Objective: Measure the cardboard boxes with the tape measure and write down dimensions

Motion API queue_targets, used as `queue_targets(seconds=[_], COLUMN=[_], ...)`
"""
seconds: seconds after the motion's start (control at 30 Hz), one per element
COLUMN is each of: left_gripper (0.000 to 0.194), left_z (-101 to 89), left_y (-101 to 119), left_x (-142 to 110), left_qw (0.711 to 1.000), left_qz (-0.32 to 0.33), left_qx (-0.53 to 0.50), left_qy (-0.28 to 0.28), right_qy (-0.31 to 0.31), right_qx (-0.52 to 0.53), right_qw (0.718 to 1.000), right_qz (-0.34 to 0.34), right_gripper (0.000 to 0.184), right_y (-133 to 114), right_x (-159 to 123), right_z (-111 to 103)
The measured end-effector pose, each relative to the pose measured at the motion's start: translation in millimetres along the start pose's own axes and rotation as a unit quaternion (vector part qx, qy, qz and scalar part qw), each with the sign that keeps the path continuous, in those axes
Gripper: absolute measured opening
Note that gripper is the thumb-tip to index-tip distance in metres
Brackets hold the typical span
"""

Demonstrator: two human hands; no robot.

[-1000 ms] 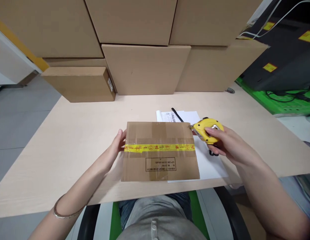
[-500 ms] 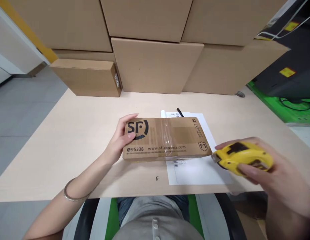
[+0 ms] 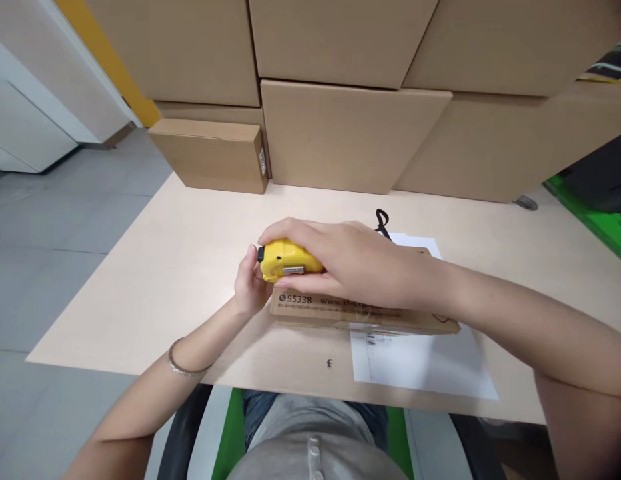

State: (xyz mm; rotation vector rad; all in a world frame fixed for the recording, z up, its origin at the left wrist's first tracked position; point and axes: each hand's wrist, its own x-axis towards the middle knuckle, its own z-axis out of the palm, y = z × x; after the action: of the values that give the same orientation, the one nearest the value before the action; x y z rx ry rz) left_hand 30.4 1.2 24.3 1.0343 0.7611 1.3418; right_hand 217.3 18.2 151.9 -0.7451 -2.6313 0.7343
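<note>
A flat cardboard parcel (image 3: 360, 313) printed "95338" stands on its long edge on the table (image 3: 155, 273), over a white sheet of paper (image 3: 420, 363). My right hand (image 3: 350, 263) is wrapped round a yellow tape measure (image 3: 286, 260) and holds it against the parcel's upper left corner. At the parcel's left end, just beside the tape measure's tip, my left hand (image 3: 251, 287) has its fingers curled. What those fingers pinch is hidden. A bracelet is on my left wrist.
Large cardboard boxes (image 3: 350, 133) are stacked along the table's far edge, with a smaller box (image 3: 210, 155) at the left. A black pen or cord (image 3: 381, 220) lies behind the parcel. Grey floor lies to the left, a green surface at the far right.
The parcel was tipped from lying flat onto its edge. My right hand swung out to the right with the tape measure, then crossed over to the parcel's left end beside my left hand.
</note>
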Motion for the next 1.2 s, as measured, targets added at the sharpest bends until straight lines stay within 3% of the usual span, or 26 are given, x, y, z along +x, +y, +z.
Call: queue_targets(seconds=[0.13, 0.27, 0.43, 0.57, 0.73, 0.83, 0.93, 1.07, 1.2], left_gripper=[0.032, 0.024, 0.023, 0.024, 0.025, 0.025, 0.026, 0.026, 0.037], left_z=[-5.3, -7.2, -8.5, -10.3, -10.0, -9.6, -10.1, -12.1, -23.0], left_y=[-1, 2, 4, 4, 5, 6, 5, 4, 5], left_x=[1, 3, 5, 5, 6, 7, 7, 5, 3], left_qw=[0.998, 0.995, 0.994, 0.994, 0.995, 0.993, 0.993, 0.993, 0.988], left_qz=[0.013, 0.019, 0.003, 0.004, 0.01, 0.01, 0.015, 0.025, 0.056], left_qx=[0.016, 0.015, 0.017, 0.018, 0.011, 0.013, 0.019, 0.046, 0.096], left_qy=[-0.055, -0.096, -0.107, -0.103, -0.103, -0.113, -0.117, -0.104, -0.11], right_qy=[0.02, 0.086, 0.203, 0.241, 0.254, 0.243, 0.229, 0.156, 0.078], right_qx=[0.001, -0.014, -0.04, -0.025, -0.019, -0.036, -0.069, -0.097, -0.149], right_qw=[0.999, 0.99, 0.96, 0.942, 0.943, 0.942, 0.942, 0.963, 0.981], right_qz=[0.031, 0.108, 0.189, 0.234, 0.215, 0.228, 0.234, 0.196, 0.099], right_gripper=[0.036, 0.038, 0.043, 0.041, 0.046, 0.042, 0.051, 0.037, 0.031], right_y=[8, 26, 49, 56, 57, 51, 39, 21, 3], right_x=[-23, -84, -173, -201, -198, -197, -188, -139, -70], right_z=[-7, -22, -34, -26, -18, -24, -36, -35, -5])
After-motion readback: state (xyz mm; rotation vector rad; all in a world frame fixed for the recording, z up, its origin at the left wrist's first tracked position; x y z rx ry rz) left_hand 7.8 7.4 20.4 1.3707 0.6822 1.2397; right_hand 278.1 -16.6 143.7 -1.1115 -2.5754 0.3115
